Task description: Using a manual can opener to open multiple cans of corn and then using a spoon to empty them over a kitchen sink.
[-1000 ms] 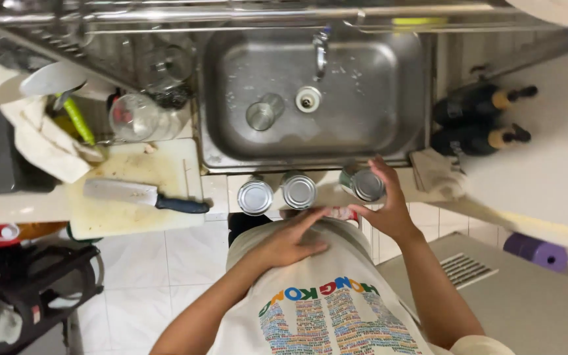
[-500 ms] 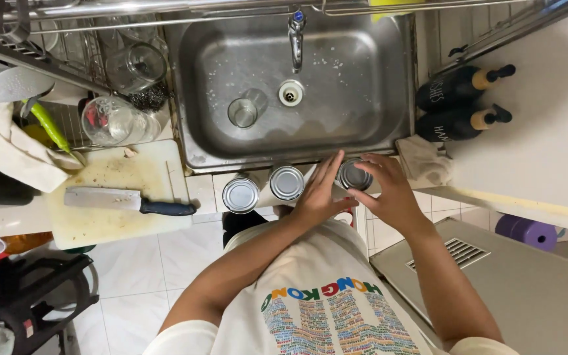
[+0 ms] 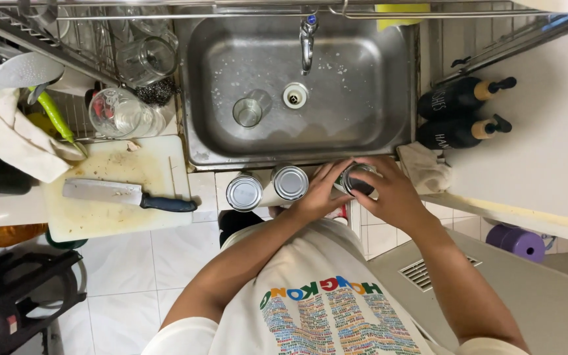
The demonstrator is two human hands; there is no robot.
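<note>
Where the head view looks straight down on a kitchen bench (image 3: 205,187), both hands meet on one tin can (image 3: 356,179) standing at the bench's front edge, just below the steel sink (image 3: 363,125): the left hand (image 3: 320,194) has its fingers curled against the can's left side, and the right hand (image 3: 392,190) wraps over its right side and top, so that both are closed on it and only part of the can's dark top shows between them. Two more cans (image 3: 267,187) with bright silver lids stand side by side just to the left, the nearer one close to the left hand's fingers but apart from them. Inside the sink an empty glass (image 3: 250,110) lies near the drain, under the tap (image 3: 307,36). Left of the cans a white cutting board (image 3: 113,220) carries a cleaver (image 3: 126,195) with a dark blue handle. Right of the sink two dark pump bottles (image 3: 458,115) lie one beside the other, with a crumpled cloth (image 3: 425,167) just beside the right hand. A dish rack (image 3: 93,59) with glassware fills the upper left
</note>
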